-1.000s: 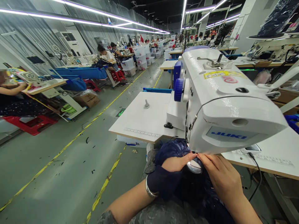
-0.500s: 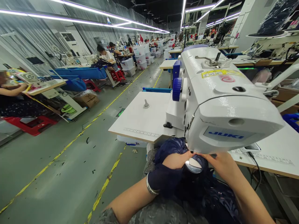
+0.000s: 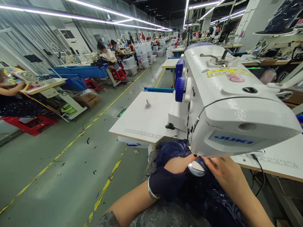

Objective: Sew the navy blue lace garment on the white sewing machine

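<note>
A white Juki sewing machine (image 3: 227, 104) stands on a white table (image 3: 144, 119) in front of me. Under its head lies a bundle of dark navy fabric (image 3: 175, 151) that hangs down into my lap. My left hand (image 3: 181, 164) presses on the fabric just left of the silver machine part (image 3: 196, 168), fingers closed on the cloth, a silver bracelet at the wrist. My right hand (image 3: 224, 175) holds the fabric on the right of that part, its fingertips tucked under the machine head and partly hidden.
A grey aisle with yellow floor lines (image 3: 104, 189) runs along my left. Other people sit at sewing tables at far left (image 3: 14, 91) and further down the row (image 3: 104, 55). White bins (image 3: 129, 64) and red stools (image 3: 30, 121) line the aisle. A black cable (image 3: 260, 176) hangs at right.
Both hands stay on the fabric under the machine head, shifting only slightly; the right hand's fingers have slid further under the head. The view has moved a little.
</note>
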Demonstrator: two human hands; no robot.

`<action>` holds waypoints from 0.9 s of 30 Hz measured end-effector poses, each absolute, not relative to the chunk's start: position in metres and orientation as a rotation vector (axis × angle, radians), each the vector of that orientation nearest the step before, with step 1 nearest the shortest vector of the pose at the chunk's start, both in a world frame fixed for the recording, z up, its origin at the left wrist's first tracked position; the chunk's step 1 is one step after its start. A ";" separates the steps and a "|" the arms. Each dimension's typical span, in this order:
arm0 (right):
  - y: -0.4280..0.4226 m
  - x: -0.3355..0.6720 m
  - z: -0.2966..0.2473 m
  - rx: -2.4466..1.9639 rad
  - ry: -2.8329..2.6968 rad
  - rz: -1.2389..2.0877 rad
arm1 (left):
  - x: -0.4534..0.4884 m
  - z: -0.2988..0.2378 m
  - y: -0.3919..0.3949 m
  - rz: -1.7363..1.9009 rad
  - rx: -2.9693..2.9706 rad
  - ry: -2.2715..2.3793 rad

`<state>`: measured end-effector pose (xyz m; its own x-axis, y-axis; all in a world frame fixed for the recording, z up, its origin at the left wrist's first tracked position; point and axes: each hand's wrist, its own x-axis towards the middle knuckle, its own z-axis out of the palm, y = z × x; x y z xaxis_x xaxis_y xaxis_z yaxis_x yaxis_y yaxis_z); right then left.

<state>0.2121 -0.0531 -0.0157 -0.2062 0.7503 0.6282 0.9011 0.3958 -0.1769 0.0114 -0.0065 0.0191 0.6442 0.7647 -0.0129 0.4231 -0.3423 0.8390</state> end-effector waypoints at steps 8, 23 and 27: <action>-0.057 0.212 -0.004 -1.189 -2.188 -0.626 | 0.007 0.018 -0.006 0.437 2.072 0.894; -0.054 0.217 -0.017 -1.071 -2.111 -0.314 | 0.006 0.036 -0.004 0.348 2.089 0.804; -0.056 0.217 -0.025 -1.191 -2.075 -0.162 | 0.004 0.039 -0.002 0.342 2.112 0.768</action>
